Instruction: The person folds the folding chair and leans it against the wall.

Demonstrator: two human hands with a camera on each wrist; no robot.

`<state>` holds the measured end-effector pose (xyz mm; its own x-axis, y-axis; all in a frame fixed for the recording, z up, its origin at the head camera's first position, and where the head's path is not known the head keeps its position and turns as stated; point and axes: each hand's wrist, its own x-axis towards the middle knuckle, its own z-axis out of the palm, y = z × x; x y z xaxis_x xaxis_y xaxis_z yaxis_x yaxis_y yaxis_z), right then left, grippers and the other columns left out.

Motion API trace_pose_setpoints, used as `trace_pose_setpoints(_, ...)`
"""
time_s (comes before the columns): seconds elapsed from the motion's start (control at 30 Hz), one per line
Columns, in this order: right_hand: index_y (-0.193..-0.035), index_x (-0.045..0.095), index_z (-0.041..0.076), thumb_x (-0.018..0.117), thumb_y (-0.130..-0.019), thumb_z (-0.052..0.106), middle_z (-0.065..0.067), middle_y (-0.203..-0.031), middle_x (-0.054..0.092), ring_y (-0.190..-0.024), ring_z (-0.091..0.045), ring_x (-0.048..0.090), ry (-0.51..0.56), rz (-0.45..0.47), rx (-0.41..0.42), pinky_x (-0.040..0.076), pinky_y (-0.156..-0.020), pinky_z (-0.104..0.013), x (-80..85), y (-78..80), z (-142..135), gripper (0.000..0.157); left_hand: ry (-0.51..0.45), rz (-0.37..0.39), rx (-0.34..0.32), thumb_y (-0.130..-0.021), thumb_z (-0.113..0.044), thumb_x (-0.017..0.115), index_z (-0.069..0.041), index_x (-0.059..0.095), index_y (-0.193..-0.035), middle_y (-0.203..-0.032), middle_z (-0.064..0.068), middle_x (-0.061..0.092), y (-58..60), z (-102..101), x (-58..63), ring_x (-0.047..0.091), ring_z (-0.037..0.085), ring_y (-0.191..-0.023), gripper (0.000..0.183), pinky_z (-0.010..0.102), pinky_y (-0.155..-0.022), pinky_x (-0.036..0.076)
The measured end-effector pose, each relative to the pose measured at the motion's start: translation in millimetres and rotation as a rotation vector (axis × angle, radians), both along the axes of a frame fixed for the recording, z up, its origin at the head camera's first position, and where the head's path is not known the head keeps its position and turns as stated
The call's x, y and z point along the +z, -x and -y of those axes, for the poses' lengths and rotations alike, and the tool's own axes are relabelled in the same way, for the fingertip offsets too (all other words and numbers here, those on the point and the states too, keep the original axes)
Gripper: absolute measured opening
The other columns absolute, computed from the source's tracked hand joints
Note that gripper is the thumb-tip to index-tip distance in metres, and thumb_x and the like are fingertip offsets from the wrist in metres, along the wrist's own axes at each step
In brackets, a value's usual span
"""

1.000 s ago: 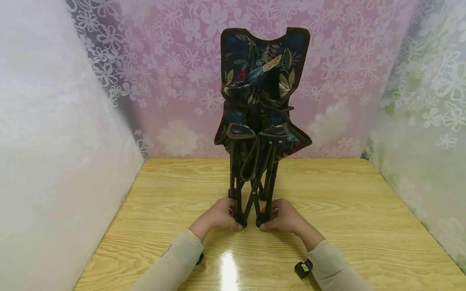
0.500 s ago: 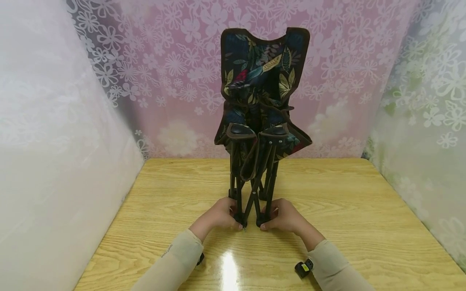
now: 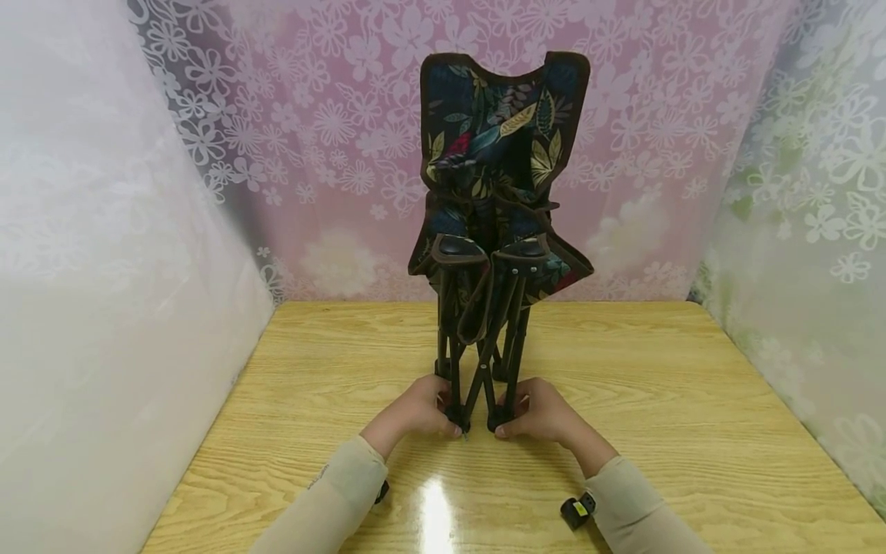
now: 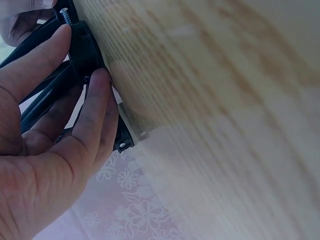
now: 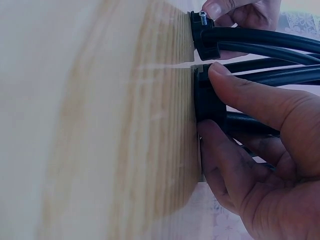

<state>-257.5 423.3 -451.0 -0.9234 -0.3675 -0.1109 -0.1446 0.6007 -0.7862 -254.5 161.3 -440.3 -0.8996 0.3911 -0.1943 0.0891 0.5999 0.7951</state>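
Observation:
A small folding chair [image 3: 484, 154] with dark, leaf-patterned fabric and brown edging stands partly folded on the wooden table in the head view. Its thin black legs cross low down and end in black plastic feet. My left hand [image 3: 418, 408] pinches the near left foot [image 4: 86, 50] between thumb and fingers. From that foot a silver screw [image 5: 203, 18] sticks out, seen in both wrist views. On the other side, my right hand [image 3: 543, 412] grips the near right foot [image 5: 209, 97] the same way, thumb on top. The far feet stand behind, partly hidden by legs and hands.
The wooden table [image 3: 332, 346] carries the chair near its middle, with a bright light reflection in front. A pink floral curtain [image 3: 332, 154] hangs behind, and pale sheets flank both sides. A small black device [image 3: 576, 511] sits at the right sleeve.

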Motion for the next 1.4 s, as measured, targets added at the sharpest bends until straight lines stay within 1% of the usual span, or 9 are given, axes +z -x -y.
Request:
trace_pose_setpoints(0.27,-0.105,0.079,0.001,0.100,-0.070,0.011,-0.009,-0.087,0.073,-0.076,-0.019,0.067,0.010,0.015,0.001,0.055,-0.065,-0.033,-0.9,-1.5,-0.1,0.043,0.000,-0.001,-0.011,-0.074,-0.007,0.096,-0.001,0.075,-0.107,-0.105,0.011,0.069,-0.9,0.6,0.7,0.062,0.023,-0.092,0.040,0.042,-0.082,0.057)
trace_pose_setpoints(0.7,-0.105,0.078,0.001,0.100,-0.071,0.012,-0.010,-0.085,0.071,-0.074,-0.019,0.063,0.003,0.006,0.001,0.053,-0.064,-0.033,1.4,-5.5,1.5,0.042,0.000,0.006,-0.013,-0.073,-0.008,0.097,0.001,0.074,-0.110,-0.107,0.012,0.069,-0.9,1.2,-1.3,0.061,0.023,-0.092,0.044,0.043,-0.083,0.056)
trace_pose_setpoints(0.8,-0.105,0.078,0.001,0.100,-0.071,0.012,-0.010,-0.085,0.072,-0.074,-0.019,0.064,0.000,0.003,0.001,0.053,-0.064,-0.033,0.8,-5.5,1.3,0.042,0.003,0.007,-0.014,-0.074,-0.009,0.096,0.000,0.073,-0.111,-0.107,0.011,0.069,-0.3,1.1,-3.0,0.061,0.023,-0.093,0.045,0.043,-0.084,0.056)
trace_pose_setpoints(1.0,-0.105,0.078,0.002,0.100,-0.071,0.014,-0.008,-0.086,0.073,-0.078,-0.017,0.067,-0.015,-0.001,-0.020,0.055,-0.065,-0.030,-2.6,-3.7,1.5,0.042,0.003,-0.016,-0.025,-0.074,-0.010,0.097,-0.004,0.076,-0.107,-0.101,0.008,0.068,1.5,0.6,-8.3,0.059,0.021,-0.088,0.039,0.039,-0.079,0.054)
trace_pose_setpoints(1.07,-0.105,0.079,0.002,0.100,-0.071,0.014,-0.008,-0.086,0.072,-0.078,-0.017,0.067,-0.014,0.005,-0.024,0.055,-0.065,-0.031,-3.9,-2.9,1.4,0.042,0.005,-0.012,-0.022,-0.074,-0.011,0.097,-0.004,0.076,-0.107,-0.102,0.008,0.068,1.8,0.8,-8.8,0.059,0.021,-0.089,0.040,0.039,-0.080,0.054)
trace_pose_setpoints(1.27,-0.105,0.079,0.003,0.101,-0.070,0.015,-0.005,-0.086,0.074,-0.079,-0.018,0.067,-0.023,-0.001,-0.026,0.055,-0.067,-0.032,-4.2,-1.8,1.1,0.043,0.015,0.005,-0.011,-0.075,-0.012,0.097,-0.004,0.075,-0.108,-0.106,0.009,0.069,2.3,0.6,-7.1,0.062,0.021,-0.093,0.041,0.041,-0.084,0.056)
trace_pose_setpoints(1.4,-0.105,0.079,0.004,0.100,-0.072,0.016,-0.005,-0.085,0.076,-0.079,-0.017,0.067,-0.025,-0.021,-0.010,0.056,-0.070,-0.032,-3.7,-0.1,0.2,0.041,0.000,0.004,-0.008,-0.074,-0.010,0.097,-0.004,0.076,-0.107,-0.104,0.009,0.069,3.3,0.2,-4.1,0.060,0.022,-0.090,0.039,0.040,-0.081,0.056)
